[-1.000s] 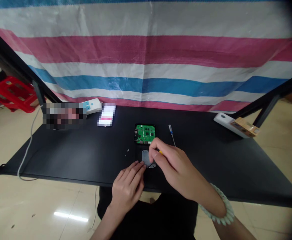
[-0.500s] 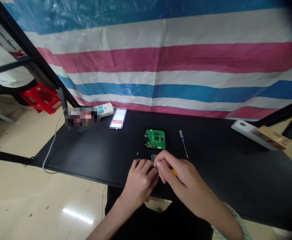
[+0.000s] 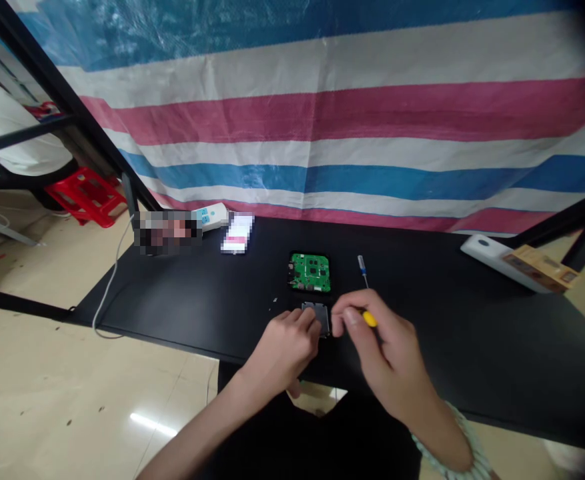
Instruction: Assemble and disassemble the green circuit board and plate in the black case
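My right hand (image 3: 387,340) is closed around a yellow-handled screwdriver (image 3: 370,319); its tip is too fine to make out. Just left of it lies a grey rectangular plate (image 3: 323,320) with a dark frame, its lower left part covered by my left hand (image 3: 292,343). The fingers of that hand are curled over the plate's near left edge and grip it. Beyond the plate, a green circuit board (image 3: 313,273) sits in an open black case. A second screwdriver (image 3: 362,267) with a clear and blue handle lies to its right, partly hidden behind my right hand.
Tiny pale parts (image 3: 274,301) lie on the black table (image 3: 187,300), left of the plate. Farther back are a lit phone (image 3: 238,233) and a white power strip (image 3: 215,217). A white box-like object (image 3: 492,257) rests at the right. A striped sheet (image 3: 312,120) hangs behind.
My right hand has drawn away from my left, to the right, with the yellow screwdriver. More of the grey plate now shows between my hands. The view has shifted slightly.
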`<move>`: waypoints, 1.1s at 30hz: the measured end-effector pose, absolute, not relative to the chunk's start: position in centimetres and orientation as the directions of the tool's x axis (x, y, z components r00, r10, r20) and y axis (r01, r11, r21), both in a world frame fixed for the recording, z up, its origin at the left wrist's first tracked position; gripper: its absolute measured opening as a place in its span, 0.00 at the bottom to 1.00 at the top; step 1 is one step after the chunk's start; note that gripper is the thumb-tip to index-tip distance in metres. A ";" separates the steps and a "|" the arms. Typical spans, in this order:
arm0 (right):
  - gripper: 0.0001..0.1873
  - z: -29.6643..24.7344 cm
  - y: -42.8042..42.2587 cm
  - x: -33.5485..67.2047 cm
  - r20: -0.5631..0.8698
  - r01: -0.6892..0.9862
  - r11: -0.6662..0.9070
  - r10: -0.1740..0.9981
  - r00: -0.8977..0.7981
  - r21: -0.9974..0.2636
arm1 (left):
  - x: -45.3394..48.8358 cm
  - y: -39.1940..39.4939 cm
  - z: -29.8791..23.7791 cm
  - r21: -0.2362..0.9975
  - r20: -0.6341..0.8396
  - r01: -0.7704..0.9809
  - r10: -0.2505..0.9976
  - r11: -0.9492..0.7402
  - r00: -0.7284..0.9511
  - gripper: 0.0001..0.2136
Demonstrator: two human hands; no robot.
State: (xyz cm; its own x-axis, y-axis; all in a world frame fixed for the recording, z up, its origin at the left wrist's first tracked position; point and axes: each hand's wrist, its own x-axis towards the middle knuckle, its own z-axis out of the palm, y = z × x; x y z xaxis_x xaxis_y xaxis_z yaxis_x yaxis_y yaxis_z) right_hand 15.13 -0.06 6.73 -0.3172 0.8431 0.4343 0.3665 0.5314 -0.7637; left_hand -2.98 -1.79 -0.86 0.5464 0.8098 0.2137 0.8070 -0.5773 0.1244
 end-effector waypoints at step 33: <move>0.08 0.9 2.4 15.6 0.624 0.489 0.625 0.758 -0.191 -0.609 | -2.4 -3.0 0.2 -0.068 0.154 0.790 0.776 -0.609 0.612 0.08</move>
State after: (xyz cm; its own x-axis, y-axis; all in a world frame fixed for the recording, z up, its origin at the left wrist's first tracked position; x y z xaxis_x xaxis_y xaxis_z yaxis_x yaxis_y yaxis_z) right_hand 15.57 2.43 0.94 -0.1912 0.7578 0.6239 0.4886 0.6247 -0.6091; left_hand -2.35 -2.96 0.20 0.6118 0.7758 0.1543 0.7899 -0.6095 -0.0679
